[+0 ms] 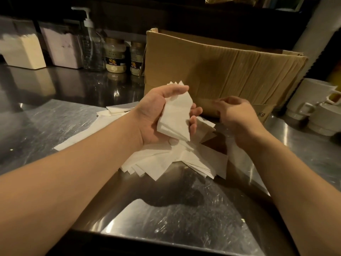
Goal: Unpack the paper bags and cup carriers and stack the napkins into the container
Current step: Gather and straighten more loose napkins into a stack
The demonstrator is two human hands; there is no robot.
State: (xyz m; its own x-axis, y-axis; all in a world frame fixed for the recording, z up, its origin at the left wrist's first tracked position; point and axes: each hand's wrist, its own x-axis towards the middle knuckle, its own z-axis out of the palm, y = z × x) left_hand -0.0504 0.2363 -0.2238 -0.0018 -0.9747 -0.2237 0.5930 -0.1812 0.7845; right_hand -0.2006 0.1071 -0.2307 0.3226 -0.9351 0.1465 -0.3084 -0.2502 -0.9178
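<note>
Left hand [156, 115] grips napkins [175, 115] above counter [55, 122]

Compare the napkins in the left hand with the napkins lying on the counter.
The held napkins form a gathered bundle gripped by the left hand; the loose napkins lie fanned out on the steel counter. The bundle is raised, the pile flat. Both are white folded paper.

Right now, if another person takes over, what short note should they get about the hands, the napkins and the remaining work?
Left hand: grips a napkin bundle, raised above the pile.
Right hand: holds nothing, fingers loosely curled, near the box.
Loose napkins lie spread on the steel counter.
Done: part gathered in hand.
Left: collect the pile and stack it into the container, which I cannot identify here.
</note>
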